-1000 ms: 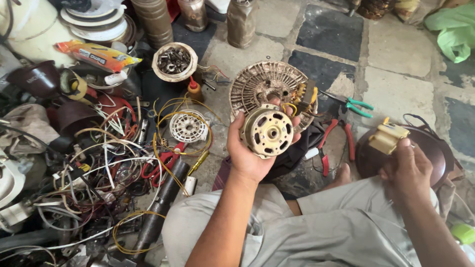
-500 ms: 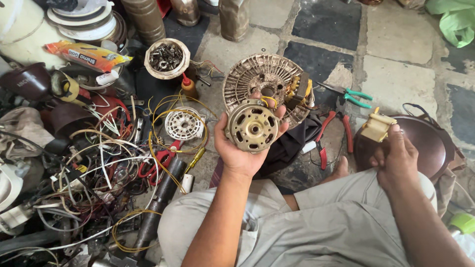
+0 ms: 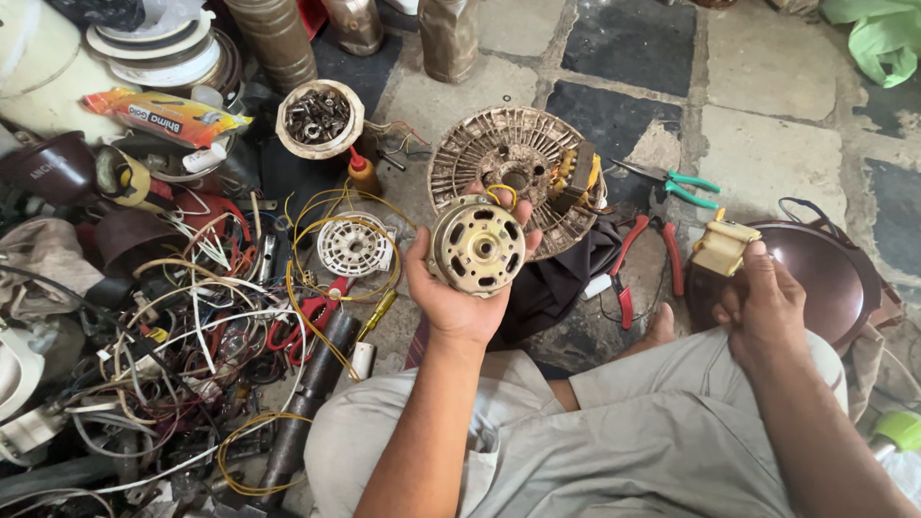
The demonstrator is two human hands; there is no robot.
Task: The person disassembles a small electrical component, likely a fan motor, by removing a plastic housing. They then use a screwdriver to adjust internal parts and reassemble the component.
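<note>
- Your left hand [image 3: 459, 293] is cupping the round fan motor [image 3: 477, 246] face-up for inspection, above the ribbed motor housing [image 3: 513, 173].
- Your right hand [image 3: 763, 307] is pinching a cream plastic part [image 3: 724, 247] over the brown bowl [image 3: 835, 278].

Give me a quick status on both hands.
Left hand cups round motor housing, fingers wrapped. Right hand grips small cream part. Finned disc on floor behind motor; nothing obstructing.

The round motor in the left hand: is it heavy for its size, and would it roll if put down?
The round motor looks like solid metal, so probably heavy for its size. The left hand cups it from below. Set on its edge it might roll; laid flat it likely stays put.
</note>
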